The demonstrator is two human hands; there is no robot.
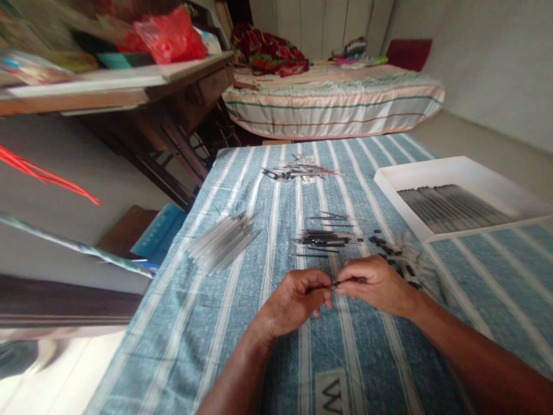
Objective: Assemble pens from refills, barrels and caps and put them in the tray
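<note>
Left grip and right grip pinched closed on a dark part, probably light, stiff, slippery, best held near its ends, rods just beyond.

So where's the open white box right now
The open white box sits at the head view's right, on the striped tablecloth, beyond the right hand and small black pieces.

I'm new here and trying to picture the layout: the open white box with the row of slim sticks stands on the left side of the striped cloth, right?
Not quite: the open white box with the row of slim sticks stands on the right side of the striped cloth, as the head view shows.
</note>
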